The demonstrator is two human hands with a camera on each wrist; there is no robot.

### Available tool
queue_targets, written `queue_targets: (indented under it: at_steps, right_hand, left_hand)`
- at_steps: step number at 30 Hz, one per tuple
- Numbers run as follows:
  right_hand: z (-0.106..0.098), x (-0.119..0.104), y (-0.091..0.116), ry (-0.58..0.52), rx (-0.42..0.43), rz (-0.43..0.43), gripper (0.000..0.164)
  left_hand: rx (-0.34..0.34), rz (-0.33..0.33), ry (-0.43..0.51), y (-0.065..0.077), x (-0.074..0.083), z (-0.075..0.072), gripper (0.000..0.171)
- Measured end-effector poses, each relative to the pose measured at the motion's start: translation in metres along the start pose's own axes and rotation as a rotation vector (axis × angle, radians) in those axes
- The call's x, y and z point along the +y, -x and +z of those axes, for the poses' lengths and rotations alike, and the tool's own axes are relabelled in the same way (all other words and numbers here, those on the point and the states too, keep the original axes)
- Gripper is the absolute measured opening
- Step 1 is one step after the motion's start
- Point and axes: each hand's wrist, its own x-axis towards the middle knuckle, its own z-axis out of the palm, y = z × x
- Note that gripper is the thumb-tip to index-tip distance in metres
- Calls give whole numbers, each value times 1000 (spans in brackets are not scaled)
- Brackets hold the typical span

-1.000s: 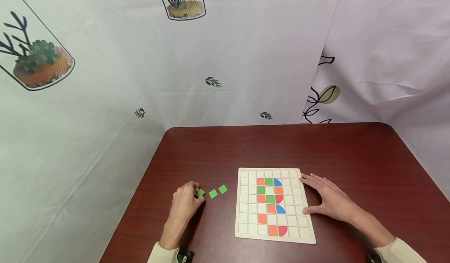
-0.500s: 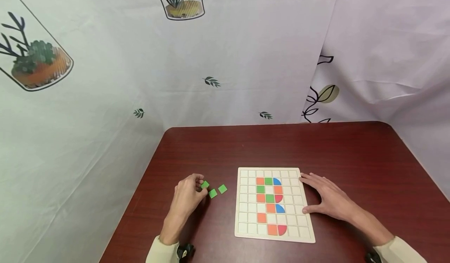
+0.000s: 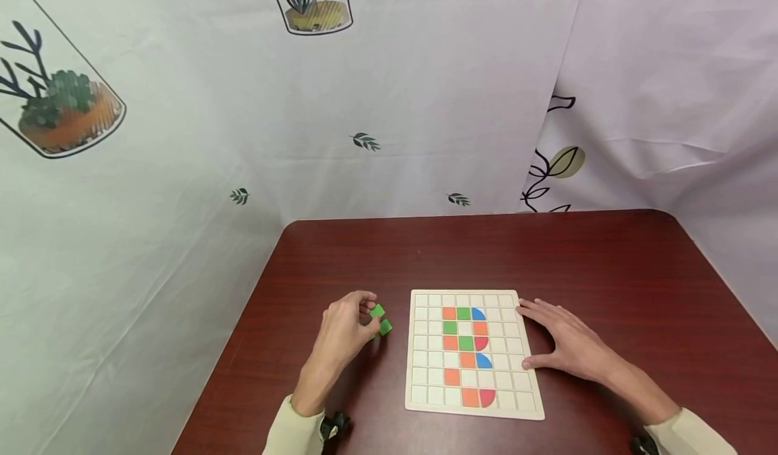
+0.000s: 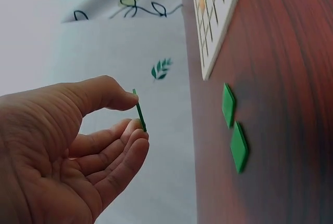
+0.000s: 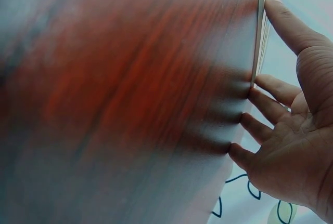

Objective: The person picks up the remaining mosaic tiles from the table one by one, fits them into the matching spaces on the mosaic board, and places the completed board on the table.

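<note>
My left hand (image 3: 343, 330) pinches a thin green square tile (image 4: 139, 110) between thumb and fingertips, raised above the table. Under and beside it, two more green tiles (image 4: 228, 105) lie flat on the wood, one mostly hidden by the hand in the head view. To the right is a pale gridded board (image 3: 428, 360) with orange, green, blue and red pieces set in its middle columns, some square and some with a rounded edge. My right hand (image 3: 571, 343) is spread at the board's right edge, thumb and fingertips touching that edge.
The dark red-brown wooden table (image 3: 352, 259) has rounded far corners. Behind it hangs a pale cloth (image 3: 413, 90) printed with plants and leaves. Each wrist carries a black strap (image 3: 335, 426) next to a cream sleeve (image 3: 294, 428).
My left hand has lifted a green tile off the table and carried it right, over the other two loose tiles. The right hand and the board stay in place.
</note>
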Motion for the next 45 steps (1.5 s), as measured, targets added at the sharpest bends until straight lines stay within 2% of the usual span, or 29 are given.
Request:
queue_targets:
  at_steps: [10,15,21,31,38,45]
  right_hand:
    - [-1,-1,-1,3,-3,-8,99]
    - [-2,-1,-1,-4,-22,13,99]
    - [-2,-1,-1,-6,-22,10,99]
    - [-2,1,-1,-10,-22,12,98]
    - [-2,0,-1,-7,-16,12,99]
    - [-2,-1,-1,-6,-18,17,100]
  left_hand:
    - [-41,115,25,-7,17,15,28]
    - [-105,142,36,-8,26,23,26]
    - [-183,188,1,-5,38,35,27]
    - [-296,213,17,2,54,54,27]
    - [-330,264,-6,8,62,66,25]
    - [-388,270,-32,12,68,76,23]
